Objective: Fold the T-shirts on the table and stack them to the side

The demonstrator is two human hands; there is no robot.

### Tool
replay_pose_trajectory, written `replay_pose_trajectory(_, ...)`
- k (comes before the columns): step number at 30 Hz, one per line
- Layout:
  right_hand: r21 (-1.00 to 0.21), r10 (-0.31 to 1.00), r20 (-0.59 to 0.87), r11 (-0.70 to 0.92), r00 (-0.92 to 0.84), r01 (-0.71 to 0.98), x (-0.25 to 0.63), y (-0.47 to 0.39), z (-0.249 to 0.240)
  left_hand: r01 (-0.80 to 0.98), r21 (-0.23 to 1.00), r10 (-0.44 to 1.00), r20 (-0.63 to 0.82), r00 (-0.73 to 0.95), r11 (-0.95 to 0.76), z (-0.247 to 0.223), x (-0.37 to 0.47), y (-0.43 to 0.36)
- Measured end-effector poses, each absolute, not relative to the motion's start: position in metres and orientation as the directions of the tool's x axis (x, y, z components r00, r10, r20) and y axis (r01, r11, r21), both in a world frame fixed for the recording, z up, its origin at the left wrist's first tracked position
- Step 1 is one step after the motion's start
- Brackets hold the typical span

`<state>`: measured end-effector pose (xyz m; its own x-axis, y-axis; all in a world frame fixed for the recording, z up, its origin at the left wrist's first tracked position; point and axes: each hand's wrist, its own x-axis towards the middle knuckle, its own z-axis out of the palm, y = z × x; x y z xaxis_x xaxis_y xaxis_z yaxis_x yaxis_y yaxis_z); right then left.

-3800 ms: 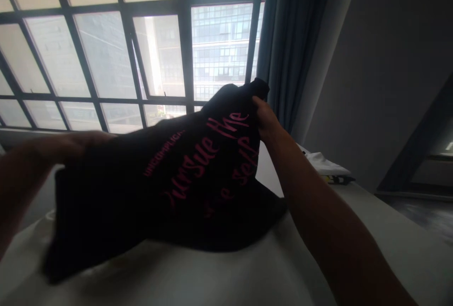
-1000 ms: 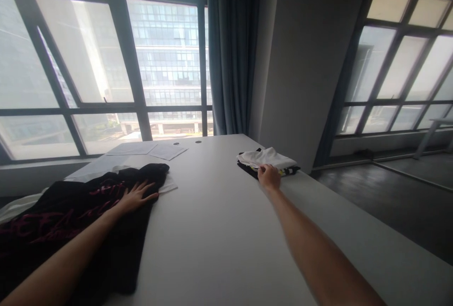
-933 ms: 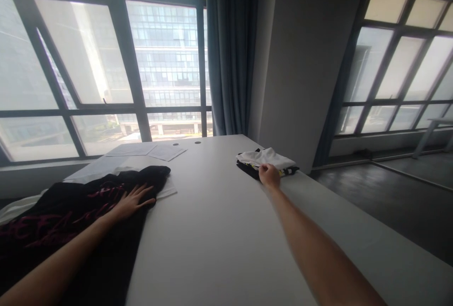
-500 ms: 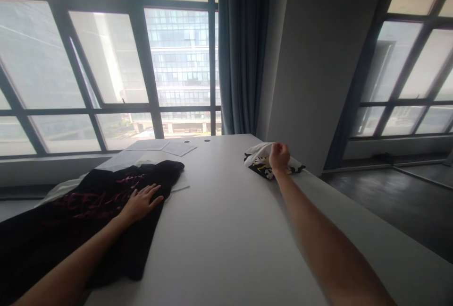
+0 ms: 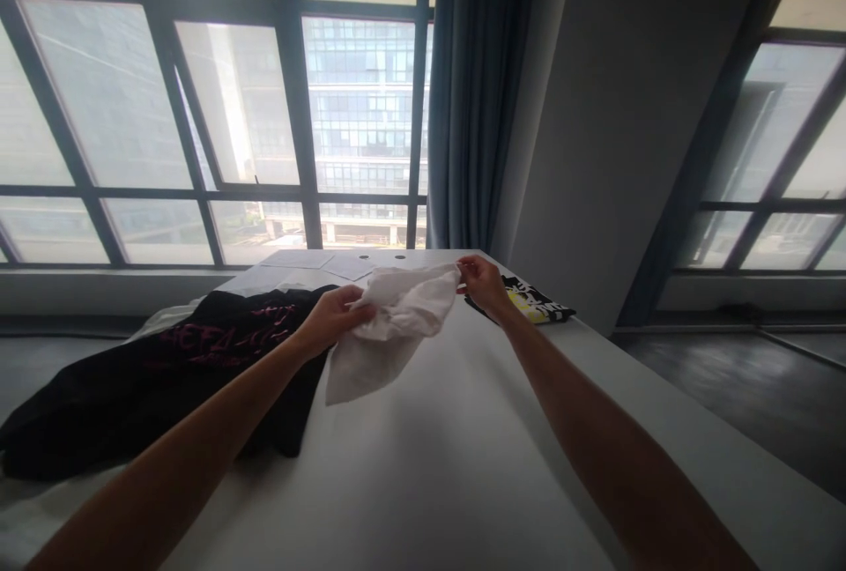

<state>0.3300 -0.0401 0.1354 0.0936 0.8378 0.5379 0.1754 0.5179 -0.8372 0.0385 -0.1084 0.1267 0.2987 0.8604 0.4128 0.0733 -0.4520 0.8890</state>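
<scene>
A crumpled white cloth [image 5: 403, 315] hangs above the table between my two hands; its exact kind is not clear. My left hand [image 5: 340, 314] pinches its left side, thumb over the fabric. At the upper right corner, my right hand [image 5: 481, 282] grips it with closed fingers. Behind my left hand a black garment with dark pink lettering [image 5: 225, 346] lies spread on the table. Just beyond my right wrist rests a folded black cloth with white and yellow print [image 5: 538, 302], partly hidden by my right hand and forearm.
The white table [image 5: 410, 465] stretches away towards the windows. Sheets of paper [image 5: 347, 266] lie at its far left, near two dark round holes. White fabric shows under the black garment. A blue-grey curtain [image 5: 472, 113] and a grey pillar [image 5: 588, 130] stand behind the table.
The white cloth has been lifted off the printed black cloth and brought left to mid-table. My left hand has left the black garment and taken hold of the white cloth. The view has shifted slightly left.
</scene>
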Motion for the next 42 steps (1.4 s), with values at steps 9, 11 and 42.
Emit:
replay_pose_trajectory(9,-0.905,0.924,0.367,0.381,-0.108,0.186,0.312,-0.046,0.131,0.31,0.816,0.87,0.427,0.248,-0.489,0.128,0.034,-0.109)
replay_pose_trajectory(11,-0.884,0.909,0.4,0.416,-0.115,0.215,0.303,-0.05,0.132,0.484,0.772,0.903,0.273,0.333,-0.412,0.099,0.05,-0.116)
replay_pose_trajectory(42,-0.196,0.888,0.314,0.408,-0.337,0.892,0.334,-0.056,0.136,0.915,0.17,0.931,0.062,0.361,-0.366,0.054,0.024,-0.135)
